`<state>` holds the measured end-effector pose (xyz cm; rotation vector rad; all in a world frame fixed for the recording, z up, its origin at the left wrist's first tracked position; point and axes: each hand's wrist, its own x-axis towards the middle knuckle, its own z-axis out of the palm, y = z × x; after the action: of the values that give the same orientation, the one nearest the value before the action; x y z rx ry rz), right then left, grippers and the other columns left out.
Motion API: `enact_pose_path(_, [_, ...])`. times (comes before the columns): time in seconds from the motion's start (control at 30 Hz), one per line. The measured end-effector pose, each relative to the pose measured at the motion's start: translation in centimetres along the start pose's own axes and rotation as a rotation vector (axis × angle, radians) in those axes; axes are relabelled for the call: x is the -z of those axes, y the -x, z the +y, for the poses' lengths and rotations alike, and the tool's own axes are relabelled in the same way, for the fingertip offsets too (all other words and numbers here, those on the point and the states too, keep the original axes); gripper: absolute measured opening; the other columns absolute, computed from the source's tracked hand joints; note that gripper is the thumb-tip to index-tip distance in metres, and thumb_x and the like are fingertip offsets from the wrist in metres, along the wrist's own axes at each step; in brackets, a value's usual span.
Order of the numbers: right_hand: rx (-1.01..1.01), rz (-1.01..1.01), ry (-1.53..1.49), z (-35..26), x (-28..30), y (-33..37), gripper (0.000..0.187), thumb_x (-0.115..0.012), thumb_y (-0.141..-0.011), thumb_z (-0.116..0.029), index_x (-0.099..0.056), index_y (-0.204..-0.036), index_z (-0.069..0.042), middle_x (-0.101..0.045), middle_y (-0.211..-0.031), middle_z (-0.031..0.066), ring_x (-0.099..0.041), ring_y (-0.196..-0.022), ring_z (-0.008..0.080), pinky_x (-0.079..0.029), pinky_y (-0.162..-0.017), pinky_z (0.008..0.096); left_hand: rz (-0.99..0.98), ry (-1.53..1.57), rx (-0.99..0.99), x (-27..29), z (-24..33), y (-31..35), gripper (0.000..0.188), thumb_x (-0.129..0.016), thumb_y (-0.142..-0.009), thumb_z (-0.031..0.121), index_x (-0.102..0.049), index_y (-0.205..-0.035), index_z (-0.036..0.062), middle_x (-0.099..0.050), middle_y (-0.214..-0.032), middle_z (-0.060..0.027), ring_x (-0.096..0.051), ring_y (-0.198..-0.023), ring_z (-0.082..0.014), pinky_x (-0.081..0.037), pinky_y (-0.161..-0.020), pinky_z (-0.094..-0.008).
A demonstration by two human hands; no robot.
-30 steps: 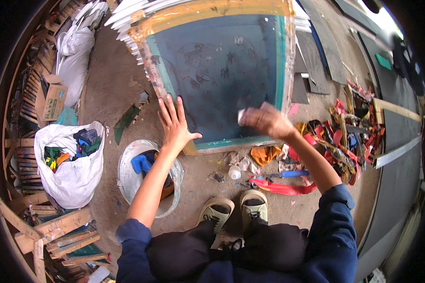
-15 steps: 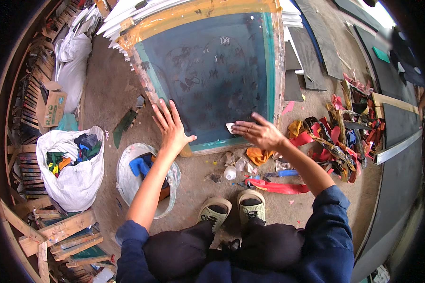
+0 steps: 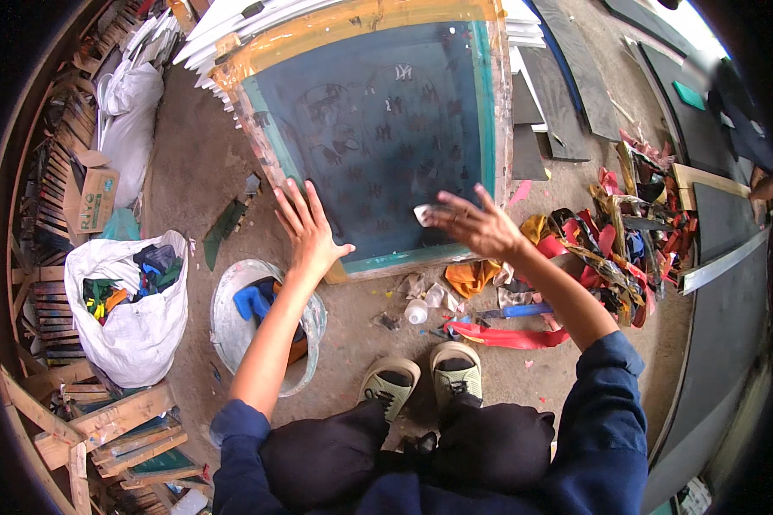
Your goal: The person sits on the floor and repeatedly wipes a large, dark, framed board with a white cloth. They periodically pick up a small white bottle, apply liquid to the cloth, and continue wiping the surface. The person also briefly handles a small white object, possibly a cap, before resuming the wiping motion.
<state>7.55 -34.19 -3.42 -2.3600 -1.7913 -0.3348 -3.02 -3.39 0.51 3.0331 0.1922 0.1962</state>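
Observation:
A silk-screen frame point(image 3: 374, 176) with dark mesh, green inner borders and brown tape along its far edge leans before me. My left hand point(image 3: 311, 230) lies spread on its near left corner, fingers apart and holding nothing. Over the lower right of the mesh is my right hand point(image 3: 479, 225), slightly blurred. A small white wad point(image 3: 423, 215), cloth or paper, shows at its fingertips, pinched against the mesh or just above it; the contact is unclear. Pale outlines of shapes show on the mesh.
A round tub point(image 3: 225, 330) holding a blue cloth stands at left, beside a white sack point(image 3: 124, 343) of coloured scraps. Scraps point(image 3: 636, 249) pile up at right. A blue-handled tool point(image 3: 524, 311) and a small white bottle point(image 3: 416, 312) lie nearer. Another person's hand point(image 3: 764, 186) shows far right.
My right hand has shifted slightly up with the white wad, its fingers more raised and spread. My left hand stays on the frame. A person's hand has appeared at the far right.

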Motion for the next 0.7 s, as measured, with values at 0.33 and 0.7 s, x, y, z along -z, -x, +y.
enact_pose_path(0.33, [-0.118, 0.051, -0.033, -2.9, -1.1, -3.4, 0.056, -0.054, -0.087, -0.021, -0.037, -0.14, -0.024, -0.034, -0.147, -0.0081, -0.024, -0.139, 0.0151, -0.017, -0.111, 0.0529, 0.055, -0.019, 0.002, -0.5, -0.4, 0.4, 0.145, -0.09, -0.041, 0.04, 0.002, -0.145, -0.0013, 0.008, -0.148, -0.0307, 0.008, -0.136, -0.0517, -0.013, -0.103, -0.0684])
enact_pose_path(0.7, [-0.377, -0.029, 0.034, -4.7, -2.5, 2.5, 0.056, -0.055, -0.086, -0.018, -0.041, -0.138, -0.03, -0.036, -0.146, -0.0094, -0.022, -0.14, 0.0186, -0.007, -0.108, 0.0633, 0.124, 0.046, -0.058, -0.7, -0.8, 0.4, 0.145, -0.089, -0.04, 0.042, 0.002, -0.147, 0.0039, 0.006, -0.15, -0.0268, 0.004, -0.137, -0.0497, -0.019, -0.104, -0.0658])
